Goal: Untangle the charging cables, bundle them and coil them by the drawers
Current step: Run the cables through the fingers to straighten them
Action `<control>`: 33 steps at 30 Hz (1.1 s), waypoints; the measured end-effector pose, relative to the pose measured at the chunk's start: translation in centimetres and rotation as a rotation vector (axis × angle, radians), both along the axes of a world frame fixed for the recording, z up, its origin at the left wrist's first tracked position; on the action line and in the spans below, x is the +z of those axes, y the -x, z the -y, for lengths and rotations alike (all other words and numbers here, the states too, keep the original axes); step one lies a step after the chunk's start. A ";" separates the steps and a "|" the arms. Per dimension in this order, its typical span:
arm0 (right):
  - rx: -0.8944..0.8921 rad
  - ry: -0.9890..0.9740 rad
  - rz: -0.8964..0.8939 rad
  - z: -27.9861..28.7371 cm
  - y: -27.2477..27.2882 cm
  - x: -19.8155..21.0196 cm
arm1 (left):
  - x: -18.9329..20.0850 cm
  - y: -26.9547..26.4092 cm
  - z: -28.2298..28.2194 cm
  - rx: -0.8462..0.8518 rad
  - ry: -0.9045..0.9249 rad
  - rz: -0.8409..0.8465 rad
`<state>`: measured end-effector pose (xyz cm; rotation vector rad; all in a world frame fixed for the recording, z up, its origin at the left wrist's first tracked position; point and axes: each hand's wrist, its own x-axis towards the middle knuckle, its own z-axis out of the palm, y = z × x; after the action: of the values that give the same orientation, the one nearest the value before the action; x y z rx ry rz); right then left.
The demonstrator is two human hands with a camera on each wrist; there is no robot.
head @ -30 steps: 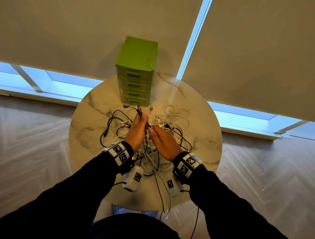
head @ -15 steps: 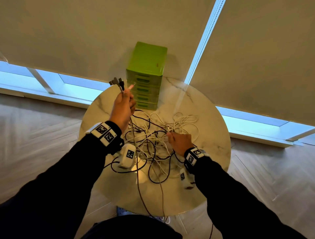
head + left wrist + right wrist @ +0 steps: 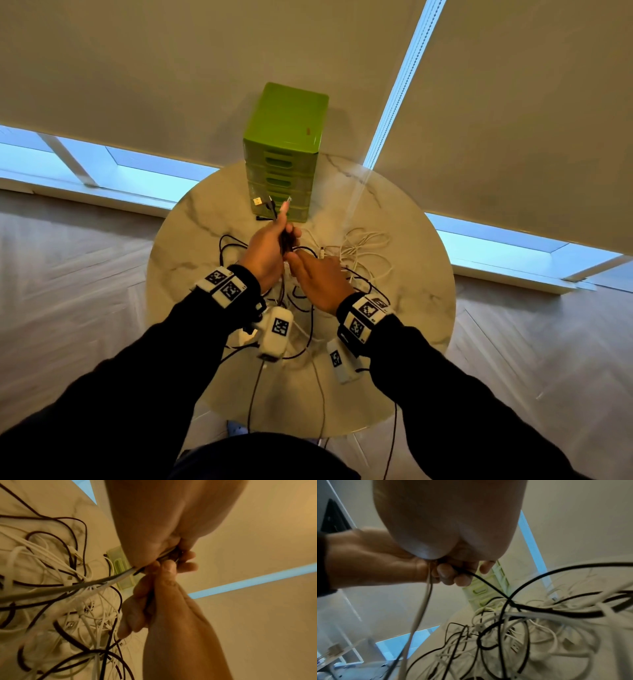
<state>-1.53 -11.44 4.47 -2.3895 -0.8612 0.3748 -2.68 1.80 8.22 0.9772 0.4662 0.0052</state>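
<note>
Black and white charging cables (image 3: 363, 246) lie tangled on the round marble table (image 3: 191, 260) in front of the green drawers (image 3: 286, 137). My left hand (image 3: 267, 250) grips a bundle of several cables, whose plug ends (image 3: 274, 205) stick up above the fist, just before the drawers. My right hand (image 3: 318, 277) reaches in from the right and pinches the same bundle right below the left fist. In the left wrist view my left fingers (image 3: 185, 561) curl round the strands. From the bundle a black cable (image 3: 488, 581) runs down to the tangle (image 3: 522, 622).
The drawers stand at the table's far edge against closed roller blinds. A few cables hang over the near table edge (image 3: 253, 394) toward the floor. Bare marble shows at the table's left and right sides. Wooden floor surrounds the table.
My left hand came down from high on the left to the middle, in front of the drawers. My right hand left the tangle and moved up to the bundle.
</note>
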 end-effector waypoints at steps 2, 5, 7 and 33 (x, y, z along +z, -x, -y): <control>-0.050 -0.076 -0.163 1.2 -0.2 -1.2 | -0.1 -0.1 0.1 0.005 -0.042 0.060; -0.083 -0.119 -0.262 3.8 -0.6 -2.2 | -0.2 -0.5 -0.6 0.000 -0.129 0.099; -0.088 -0.067 -0.265 5.2 -1.1 -3.0 | 0.1 -0.7 -1.5 0.027 -0.163 0.103; -0.045 -0.068 -0.003 2.0 -0.9 -0.5 | 0.2 0.5 1.9 -0.029 -0.208 -0.040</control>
<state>-0.65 -13.44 3.97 -2.3407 -0.8052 0.3260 -3.22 -0.13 8.42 1.1897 0.4954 0.0081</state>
